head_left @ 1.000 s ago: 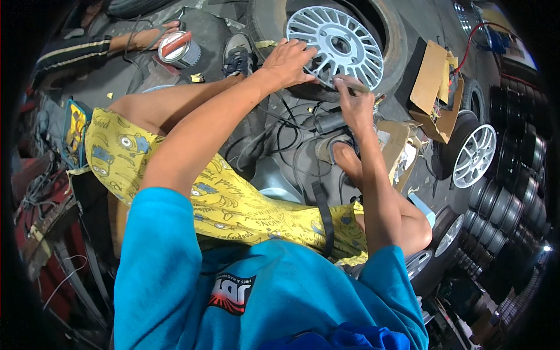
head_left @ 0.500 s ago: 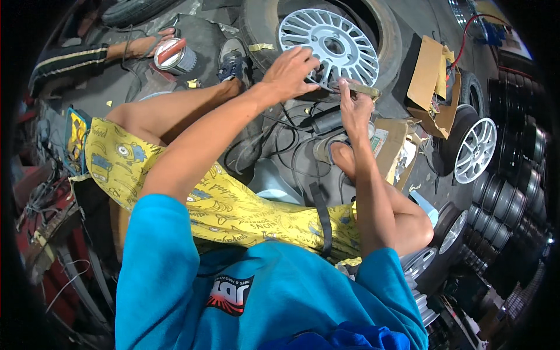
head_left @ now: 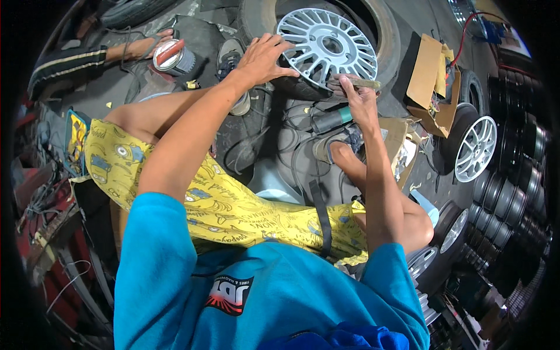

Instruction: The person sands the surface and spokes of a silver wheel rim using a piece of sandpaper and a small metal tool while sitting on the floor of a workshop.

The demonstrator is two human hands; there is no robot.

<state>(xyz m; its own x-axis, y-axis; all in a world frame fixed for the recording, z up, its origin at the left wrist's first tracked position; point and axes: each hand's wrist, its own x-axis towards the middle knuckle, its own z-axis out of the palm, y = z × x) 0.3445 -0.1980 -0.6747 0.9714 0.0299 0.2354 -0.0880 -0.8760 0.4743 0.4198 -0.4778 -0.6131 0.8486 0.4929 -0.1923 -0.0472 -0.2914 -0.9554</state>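
Note:
A light grey multi-spoke wheel (head_left: 333, 45) lies face up on a tyre (head_left: 389, 29) on the floor. My left hand (head_left: 264, 60) is at the wheel's left edge with thumb and fingers spread, the tips touching its rim. Pinched in my right hand (head_left: 363, 102) is a flat greenish-grey strip (head_left: 367, 84), pressed to the near edge of the wheel. What the strip is made of I cannot make out. Below the right hand lies a green and grey power tool (head_left: 332, 119) with a dark cord.
At the upper left, another person's hand (head_left: 143, 48) is beside a paint can (head_left: 182, 61) with a red-handled tool on top. Open cardboard boxes (head_left: 424, 73) stand to the right. Farther right are a silver wheel (head_left: 475, 149) and stacked rims (head_left: 499, 201).
My left hand has moved left and up, from the wheel's near face to its left edge. My right hand has shifted slightly right, keeping the strip. More of the power tool shows.

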